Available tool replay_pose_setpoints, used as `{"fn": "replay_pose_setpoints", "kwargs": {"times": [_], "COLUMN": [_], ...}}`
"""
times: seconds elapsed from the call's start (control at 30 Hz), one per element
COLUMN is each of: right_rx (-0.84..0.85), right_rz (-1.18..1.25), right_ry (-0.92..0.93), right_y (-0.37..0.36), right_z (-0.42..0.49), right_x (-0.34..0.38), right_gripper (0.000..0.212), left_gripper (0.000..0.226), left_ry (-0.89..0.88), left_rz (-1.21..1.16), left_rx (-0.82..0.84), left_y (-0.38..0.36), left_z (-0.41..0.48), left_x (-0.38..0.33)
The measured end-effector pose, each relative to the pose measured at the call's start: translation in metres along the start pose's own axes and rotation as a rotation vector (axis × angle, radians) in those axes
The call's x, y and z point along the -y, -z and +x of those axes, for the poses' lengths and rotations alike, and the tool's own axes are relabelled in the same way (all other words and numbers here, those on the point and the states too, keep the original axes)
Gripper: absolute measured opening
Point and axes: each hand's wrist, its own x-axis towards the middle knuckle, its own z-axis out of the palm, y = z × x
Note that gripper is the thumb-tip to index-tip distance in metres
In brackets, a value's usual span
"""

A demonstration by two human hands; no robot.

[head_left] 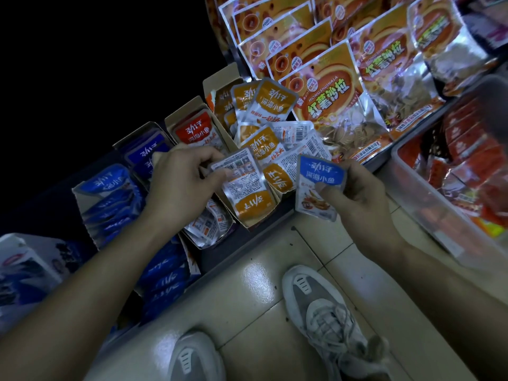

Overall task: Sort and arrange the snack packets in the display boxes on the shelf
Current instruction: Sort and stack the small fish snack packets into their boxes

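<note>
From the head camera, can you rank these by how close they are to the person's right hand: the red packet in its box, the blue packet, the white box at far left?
1. Blue packet: pinched in the right hand itself.
2. Red packet: upper left, upright in its cardboard box.
3. White box: far left edge of view.

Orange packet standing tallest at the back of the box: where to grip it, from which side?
I'd pinch the orange packet by its top edge, from above: it stands tilted, that edge free, while other packets crowd its lower end.
</note>
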Motion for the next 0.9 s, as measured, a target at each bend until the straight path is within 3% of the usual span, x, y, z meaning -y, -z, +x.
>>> {"fn": "replay_pose_setpoints", "kwargs": {"times": [0.23,0.53,0.9], "right_rx": [-0.047,0.078,0.108], "right_rz": [0.150,0.184,0.113], "right_ry": [-0.087,-0.201,-0.206], "right_y": [-0.009,-0.023,-0.057], "right_z": [-0.002,-0.015,-0.027], "right_x": [0.012,0.015,0.023], "right_gripper": [0.020,0.032,0.019], "left_gripper": [0.003,0.008,0.015], "left_ry": [0.020,0.436,0.455], "left_rz": [-0.332,-0.634,-0.597], "left_rx": [-0.209,-0.479,-0.734], "left_y": [0.010,0.013,0.050], "left_z": [-0.022,-0.044,-0.076], "left_x": [-0.017,-0.008,0.014]}}
